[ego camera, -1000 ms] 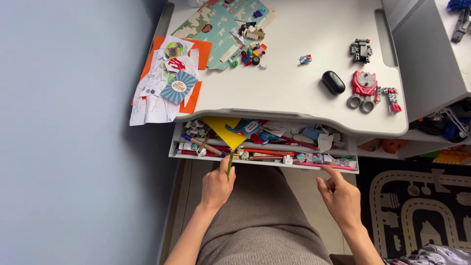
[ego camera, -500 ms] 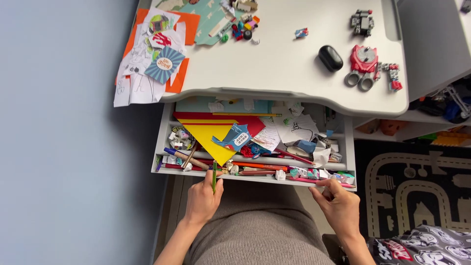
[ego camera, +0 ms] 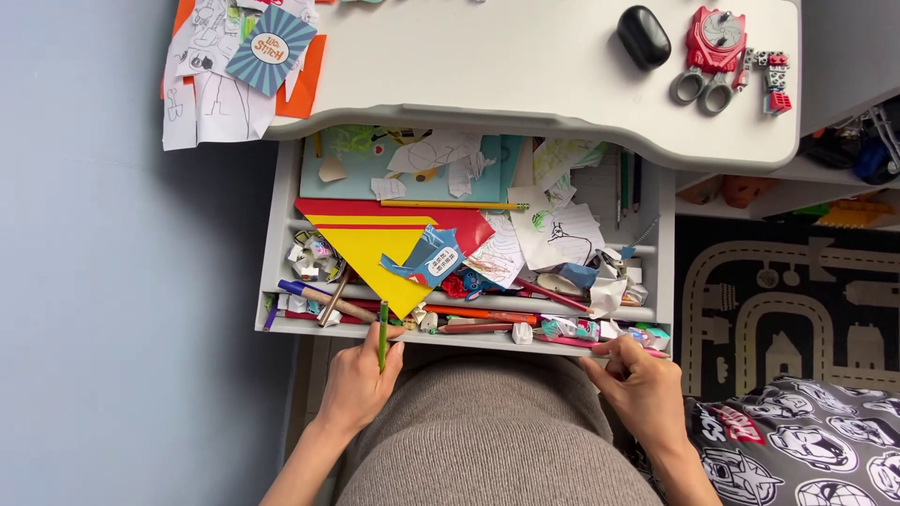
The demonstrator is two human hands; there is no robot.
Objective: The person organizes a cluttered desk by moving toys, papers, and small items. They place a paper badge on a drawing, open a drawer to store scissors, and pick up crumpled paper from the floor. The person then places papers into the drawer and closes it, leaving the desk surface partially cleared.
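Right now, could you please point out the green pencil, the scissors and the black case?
Green pencil (ego camera: pixel 382 335), head view, mid-shaft above the left hand.
Scissors (ego camera: pixel 703 86), head view, on the grey handle loops.
Black case (ego camera: pixel 643 37), head view, centre of its top.

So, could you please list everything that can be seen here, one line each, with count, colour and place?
desk: one, white, top of view
drawer: one, grey, pulled open under the desk, crammed
yellow paper: one, yellow, lying on red paper in the drawer
yellow pencil: one, yellow, across the back of the drawer
drawings: several, white on orange paper, desk's left corner
scissors: one pair, red with grey handles, desk's right side
black case: one, black, oval, left of the scissors
rug: one, black with pale road pattern, floor at right
left hand: at the drawer's front edge, holding a green pencil
right hand: at the drawer's front right edge, fingertips on it
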